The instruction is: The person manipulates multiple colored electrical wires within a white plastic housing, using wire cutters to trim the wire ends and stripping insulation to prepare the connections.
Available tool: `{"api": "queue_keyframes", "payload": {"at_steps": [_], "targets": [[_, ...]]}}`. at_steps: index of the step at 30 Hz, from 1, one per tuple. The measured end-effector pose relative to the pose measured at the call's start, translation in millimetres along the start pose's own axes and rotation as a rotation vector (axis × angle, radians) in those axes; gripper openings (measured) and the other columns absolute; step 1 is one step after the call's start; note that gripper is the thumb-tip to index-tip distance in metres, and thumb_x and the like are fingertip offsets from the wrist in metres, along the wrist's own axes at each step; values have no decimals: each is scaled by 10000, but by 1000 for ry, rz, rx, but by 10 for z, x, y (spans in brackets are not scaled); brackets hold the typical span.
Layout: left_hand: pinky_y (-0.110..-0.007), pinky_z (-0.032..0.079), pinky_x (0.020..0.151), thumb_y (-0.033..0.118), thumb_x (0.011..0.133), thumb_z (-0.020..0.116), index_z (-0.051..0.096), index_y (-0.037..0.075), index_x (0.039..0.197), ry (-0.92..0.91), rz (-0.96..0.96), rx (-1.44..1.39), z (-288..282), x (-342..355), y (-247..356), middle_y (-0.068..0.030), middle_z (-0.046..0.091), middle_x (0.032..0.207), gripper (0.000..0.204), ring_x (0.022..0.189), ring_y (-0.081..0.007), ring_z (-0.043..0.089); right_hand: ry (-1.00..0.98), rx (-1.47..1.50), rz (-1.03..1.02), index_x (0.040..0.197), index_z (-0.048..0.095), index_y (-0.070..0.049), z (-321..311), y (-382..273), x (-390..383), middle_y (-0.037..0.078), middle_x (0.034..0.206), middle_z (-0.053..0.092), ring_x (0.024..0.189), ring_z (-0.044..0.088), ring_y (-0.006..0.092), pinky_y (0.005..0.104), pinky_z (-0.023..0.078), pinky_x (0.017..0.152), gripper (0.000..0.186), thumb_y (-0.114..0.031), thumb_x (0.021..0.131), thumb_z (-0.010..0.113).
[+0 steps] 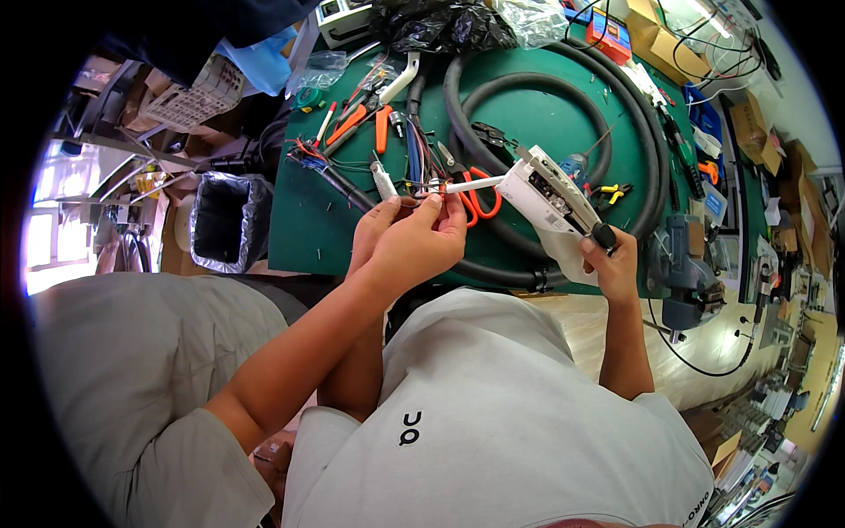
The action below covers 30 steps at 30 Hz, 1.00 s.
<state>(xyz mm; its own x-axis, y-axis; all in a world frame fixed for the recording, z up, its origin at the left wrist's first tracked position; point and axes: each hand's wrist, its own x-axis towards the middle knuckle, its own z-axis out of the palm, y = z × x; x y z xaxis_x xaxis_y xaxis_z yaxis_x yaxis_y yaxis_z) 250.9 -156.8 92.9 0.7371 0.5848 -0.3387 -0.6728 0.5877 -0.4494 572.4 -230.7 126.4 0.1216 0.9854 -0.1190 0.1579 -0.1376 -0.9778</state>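
Note:
My right hand (610,262) is wrapped round the lower end of a white handheld device (541,194) with a black knob (604,235). From its far end a narrow white piece (475,185) reaches left toward the other hands. My left hand (373,231) is closed in a pinch among thin wires (421,167); what sits in its fingertips is too small to make out. A co-worker's hand (427,233) pinches close beside it, that forearm crossing over mine. Orange-handled scissors (482,207) lie just beyond, next to the device.
A thick black cable (651,167) is coiled on the green tabletop (546,110). Orange-handled pliers (382,128) lie at the left, below black plastic bags (440,26). A vise (691,277) stands at the right edge. A lined bin (231,220) is left of the table.

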Motion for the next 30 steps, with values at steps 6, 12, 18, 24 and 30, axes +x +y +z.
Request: {"api": "queue_keyframes", "payload": {"at_steps": [6, 12, 18, 24, 30], "targets": [[-255, 515, 735, 181, 973, 494, 561, -13, 1104, 102, -124, -644, -37, 61, -47, -58, 607, 912, 244, 811, -119, 594, 5, 3, -6, 734, 610, -22, 13, -38, 24, -15, 589, 534, 520, 481, 50, 213, 359, 464, 275, -245, 777, 766], [-262, 520, 729, 219, 959, 529, 548, -31, 1102, 63, -1, -440, -111, 186, 12, -73, 595, 909, 289, 812, -116, 575, 0, 62, -20, 724, 606, -18, 6, -56, 66, -10, 588, 531, 515, 492, 61, 219, 375, 462, 266, -231, 772, 758], [-347, 475, 927, 395, 956, 530, 512, -47, 1135, -108, 233, 284, 15, 265, -90, -128, 566, 1054, 477, 950, -181, 556, -3, 60, -31, 706, 595, -18, -85, -49, 122, -3, 588, 534, 494, 504, 72, 222, 386, 446, 271, -229, 768, 753], [-373, 448, 984, 410, 996, 425, 521, 15, 1212, -101, 713, 476, 212, 320, -71, -150, 582, 1195, 460, 1100, -239, 568, 12, -4, -48, 698, 591, -21, -190, -105, 145, -5, 584, 529, 486, 499, 73, 226, 378, 443, 278, -240, 773, 745], [-323, 483, 843, 303, 1016, 417, 550, 63, 1173, 31, 841, 661, 423, 241, -117, -81, 654, 1075, 316, 1016, -173, 602, 34, -107, -28, 712, 600, -17, -160, -168, 154, -19, 577, 524, 491, 482, 54, 222, 359, 449, 266, -232, 796, 732]]}}
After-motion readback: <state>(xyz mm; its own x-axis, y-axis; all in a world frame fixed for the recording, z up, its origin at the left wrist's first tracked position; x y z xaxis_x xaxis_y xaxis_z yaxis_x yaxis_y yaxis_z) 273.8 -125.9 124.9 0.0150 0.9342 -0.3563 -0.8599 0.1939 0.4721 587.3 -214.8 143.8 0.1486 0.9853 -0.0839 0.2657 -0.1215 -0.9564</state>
